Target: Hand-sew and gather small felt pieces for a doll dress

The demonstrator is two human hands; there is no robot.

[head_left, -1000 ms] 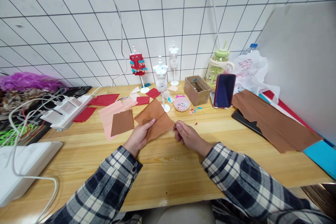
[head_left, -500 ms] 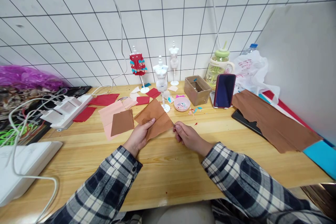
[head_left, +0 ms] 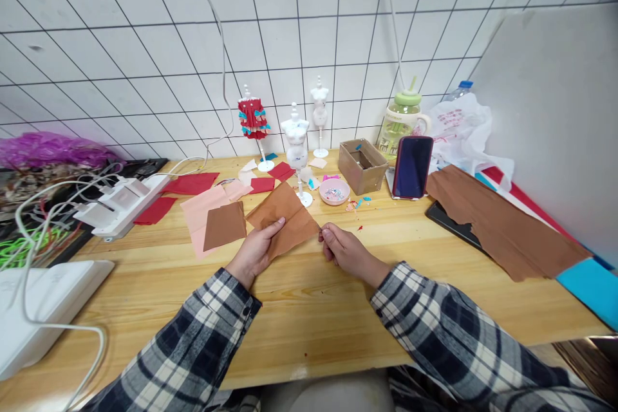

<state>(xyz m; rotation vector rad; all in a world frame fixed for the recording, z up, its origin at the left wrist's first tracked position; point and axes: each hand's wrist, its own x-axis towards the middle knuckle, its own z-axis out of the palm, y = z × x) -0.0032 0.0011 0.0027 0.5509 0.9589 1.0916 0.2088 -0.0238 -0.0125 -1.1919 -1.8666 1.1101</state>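
Observation:
In the head view, my left hand (head_left: 255,250) grips a roughly square sheet of brown crepe paper (head_left: 284,215), thumb on top, fingers beneath. My right hand (head_left: 342,246) is closed in a pinch at the sheet's right corner. The sheet is held tilted above the table, with a crease near its right side. A smaller brown piece (head_left: 224,226) lies left of my left hand, on top of a pink sheet (head_left: 193,214). Just behind the held sheet stands a white mini dress form (head_left: 295,135), its base partly in view.
A dress form in a red ruffled dress (head_left: 253,119) and a bare one (head_left: 320,109) stand by the wall. Rightward are a pink bowl (head_left: 335,201), cardboard box (head_left: 350,170), phone (head_left: 412,166) and large brown sheet (head_left: 512,232). A power strip (head_left: 130,206) lies left.

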